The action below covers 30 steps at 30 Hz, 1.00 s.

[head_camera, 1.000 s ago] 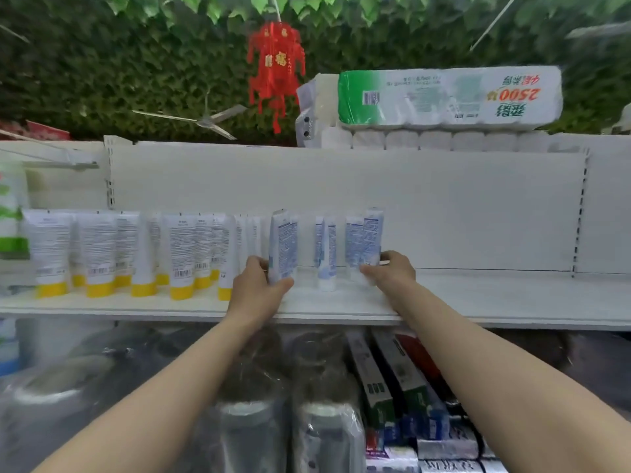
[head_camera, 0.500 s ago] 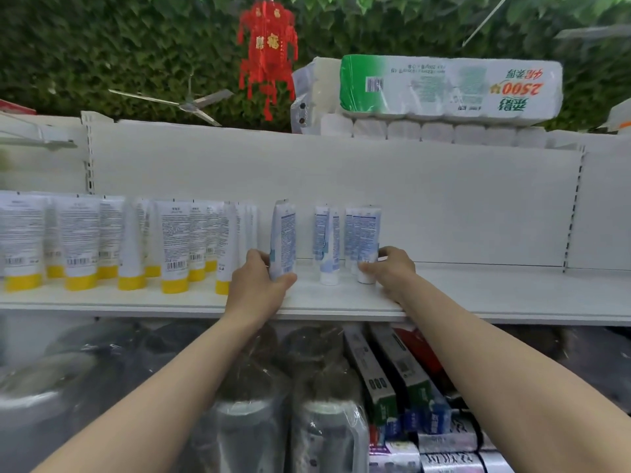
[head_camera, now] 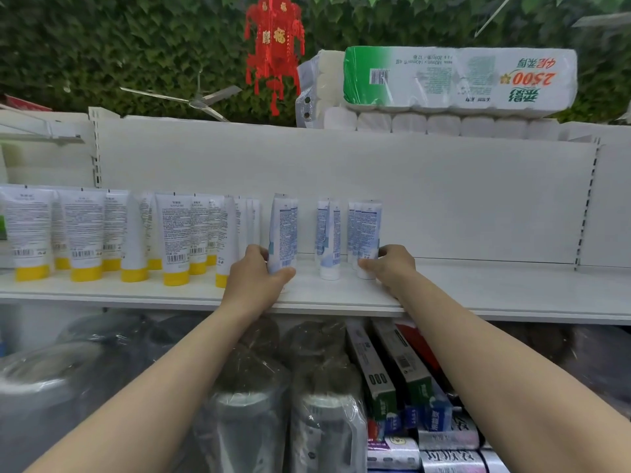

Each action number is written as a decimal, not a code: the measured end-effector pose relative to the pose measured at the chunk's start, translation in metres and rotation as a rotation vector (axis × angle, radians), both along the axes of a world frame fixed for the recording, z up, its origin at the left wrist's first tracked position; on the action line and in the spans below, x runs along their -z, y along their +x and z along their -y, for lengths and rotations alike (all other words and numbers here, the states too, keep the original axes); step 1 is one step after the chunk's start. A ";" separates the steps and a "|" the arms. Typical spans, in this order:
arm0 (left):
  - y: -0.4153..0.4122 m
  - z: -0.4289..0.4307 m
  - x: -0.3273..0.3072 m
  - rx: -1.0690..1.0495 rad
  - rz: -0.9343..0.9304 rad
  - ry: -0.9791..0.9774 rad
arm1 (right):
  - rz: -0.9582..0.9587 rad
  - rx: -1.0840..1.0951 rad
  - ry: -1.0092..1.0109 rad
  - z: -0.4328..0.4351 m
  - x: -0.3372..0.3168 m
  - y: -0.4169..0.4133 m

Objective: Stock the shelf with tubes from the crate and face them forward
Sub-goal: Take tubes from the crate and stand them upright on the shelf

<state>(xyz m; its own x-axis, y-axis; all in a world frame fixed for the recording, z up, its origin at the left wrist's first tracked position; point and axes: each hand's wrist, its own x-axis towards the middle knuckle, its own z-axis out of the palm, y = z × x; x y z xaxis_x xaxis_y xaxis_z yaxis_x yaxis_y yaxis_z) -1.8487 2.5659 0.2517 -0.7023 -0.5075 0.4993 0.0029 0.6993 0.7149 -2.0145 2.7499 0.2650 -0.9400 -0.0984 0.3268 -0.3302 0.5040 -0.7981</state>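
Gripping a blue-and-white tube (head_camera: 282, 233) low on its body, the left hand (head_camera: 254, 276) has its thumb across the front and its fingers curled behind. The tube stands upright at centre frame, and the hand hides its foot. The right hand (head_camera: 392, 268) pinches the base of the right cluster of tubes (head_camera: 367, 230), with the thumb laid on the white cap of the front one.

Between the two hands stands a middle pair of tubes (head_camera: 328, 240), cap down, with a gap of bare board on each side. Right of the right hand, the shelf (head_camera: 495, 291) shows open white board as far as the slotted upright (head_camera: 587, 206) near the right edge of the frame. The shelf's front lip crosses the frame just under both wrists. Just left of the left hand, a row of yellow-capped tubes (head_camera: 85, 233) fills the shelf to the left edge.

The blue-and-white tubes are flat-crimped at the top and round at the cap. They are glossy, and they show fine print and barcodes. The back panel (head_camera: 444, 199) is plain matt white metal.

On top at upper right lies a plastic-wrapped toilet paper pack (head_camera: 457, 80). A red paper lantern (head_camera: 275, 46) hangs beside it against green leaves. Below the shelf are film-wrapped cylinders (head_camera: 246, 404) and cardboard toothpaste boxes (head_camera: 386, 370).
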 end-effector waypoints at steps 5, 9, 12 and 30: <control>0.000 -0.001 0.000 -0.003 0.009 -0.014 | 0.006 -0.001 0.009 -0.001 0.000 0.000; 0.000 0.000 -0.001 -0.001 0.019 -0.016 | 0.008 0.005 0.015 0.000 -0.001 -0.001; 0.000 0.000 -0.001 -0.001 0.021 -0.017 | 0.009 0.019 0.028 -0.001 -0.001 -0.001; 0.006 -0.004 -0.004 0.007 0.039 0.008 | 0.010 0.034 0.018 0.000 0.000 -0.001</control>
<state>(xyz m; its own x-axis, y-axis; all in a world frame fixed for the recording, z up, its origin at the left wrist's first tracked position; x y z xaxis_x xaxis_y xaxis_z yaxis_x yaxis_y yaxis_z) -1.8427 2.5701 0.2559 -0.7243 -0.5064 0.4679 -0.0201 0.6938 0.7198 -2.0157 2.7503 0.2655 -0.9461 -0.0721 0.3157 -0.3046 0.5292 -0.7920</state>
